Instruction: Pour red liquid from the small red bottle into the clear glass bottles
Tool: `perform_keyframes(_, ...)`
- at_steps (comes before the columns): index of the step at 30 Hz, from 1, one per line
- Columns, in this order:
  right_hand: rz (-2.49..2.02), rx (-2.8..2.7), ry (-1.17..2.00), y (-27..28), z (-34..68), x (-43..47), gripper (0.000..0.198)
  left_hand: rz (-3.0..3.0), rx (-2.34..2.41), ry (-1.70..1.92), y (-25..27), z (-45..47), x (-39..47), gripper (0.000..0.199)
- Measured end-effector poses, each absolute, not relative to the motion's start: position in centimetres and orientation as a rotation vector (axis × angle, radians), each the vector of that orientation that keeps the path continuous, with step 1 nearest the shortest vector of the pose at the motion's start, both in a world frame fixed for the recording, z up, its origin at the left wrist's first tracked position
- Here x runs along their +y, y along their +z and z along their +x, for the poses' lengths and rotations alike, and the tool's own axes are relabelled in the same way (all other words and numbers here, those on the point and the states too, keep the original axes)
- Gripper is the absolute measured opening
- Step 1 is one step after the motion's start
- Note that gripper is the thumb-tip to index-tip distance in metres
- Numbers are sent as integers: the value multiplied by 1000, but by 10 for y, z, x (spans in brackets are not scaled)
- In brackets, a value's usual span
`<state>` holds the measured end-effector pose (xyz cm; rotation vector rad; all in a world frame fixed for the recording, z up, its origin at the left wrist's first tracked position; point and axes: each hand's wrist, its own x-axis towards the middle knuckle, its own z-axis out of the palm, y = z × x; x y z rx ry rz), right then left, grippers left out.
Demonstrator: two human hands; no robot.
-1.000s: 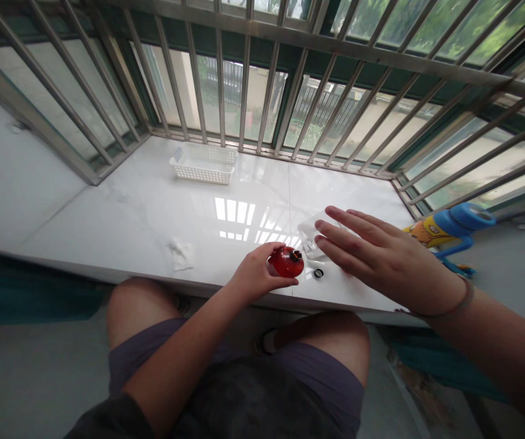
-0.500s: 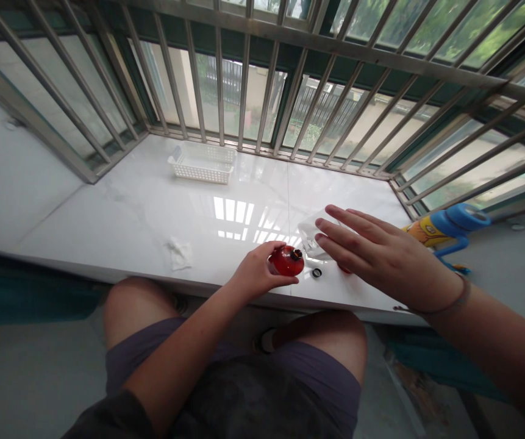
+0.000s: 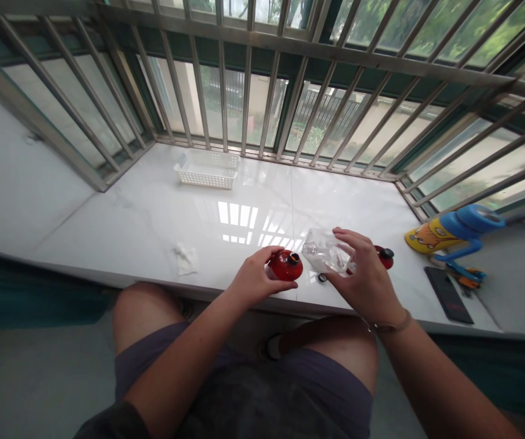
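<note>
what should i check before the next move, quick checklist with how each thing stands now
1. Left hand has a grip on the red bottle: ok, fingers and thumb around it.
2. Right hand has a grip on the clear plastic container: ok.
3. Small black ring off the counter: not ok, it lies there near the right thumb.
4. Second red bottle in full view: not ok, the right hand partly hides it.
5. Clear container dry inside: cannot tell.
</note>
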<state>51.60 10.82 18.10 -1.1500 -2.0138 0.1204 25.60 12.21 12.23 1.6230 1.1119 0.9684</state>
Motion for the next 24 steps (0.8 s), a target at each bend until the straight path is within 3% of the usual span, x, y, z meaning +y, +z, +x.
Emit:
perform_keyframes(8,-1376,-1488,721,124,481,111,78,1471,1293,1093,116,206,140,78)
perform_keyframes(24,-1813,-1547,834,63,432,175,88,1362,1435,1326,83,160,185,78)
